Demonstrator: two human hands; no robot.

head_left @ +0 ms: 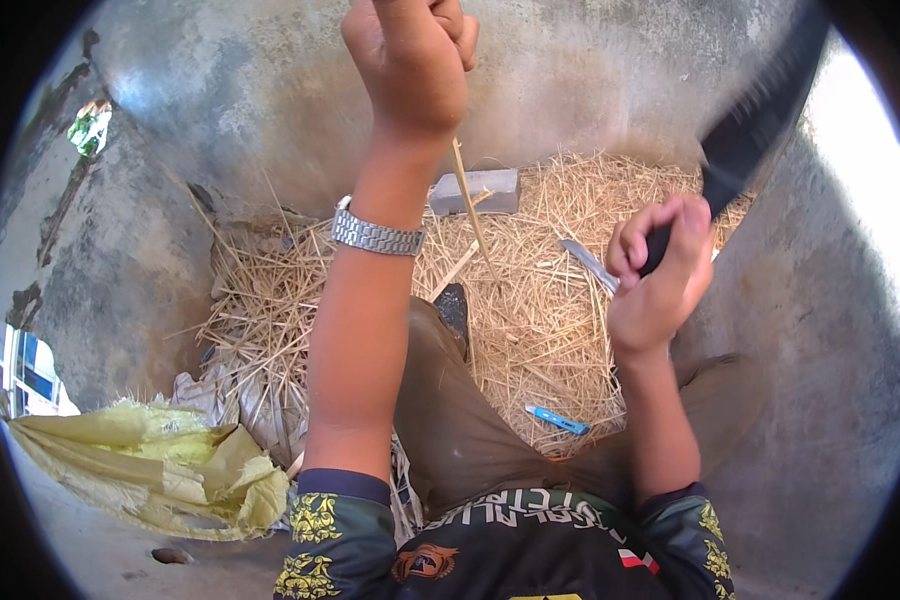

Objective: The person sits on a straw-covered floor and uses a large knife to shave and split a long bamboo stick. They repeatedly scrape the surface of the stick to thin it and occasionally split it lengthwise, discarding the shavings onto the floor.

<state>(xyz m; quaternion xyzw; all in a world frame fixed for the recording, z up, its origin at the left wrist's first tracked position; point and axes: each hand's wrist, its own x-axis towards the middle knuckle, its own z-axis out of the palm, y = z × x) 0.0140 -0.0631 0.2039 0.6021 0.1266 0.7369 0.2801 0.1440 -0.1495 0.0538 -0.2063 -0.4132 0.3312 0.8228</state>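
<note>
My left hand [410,65] is raised at the top edge, closed, with a metal-banded watch [378,236] on its wrist. A thin wooden stick [475,215] runs down from behind this fist towards the straw; the grip itself is partly hidden. My right hand [665,265] is wrapped round the black handle of a machete [760,110]. Its broad dark blade points up and to the right, blurred by motion. Just left of the right hand, a metal blade [588,264] lies on the straw. A blue box cutter [557,420] rests between my legs.
Straw-like strips [540,330] cover the floor around my crossed legs. A grey block [475,192] sits against the far concrete wall [270,100]. Concrete walls also rise close at left and right. A torn yellow sack [160,470] lies at the lower left.
</note>
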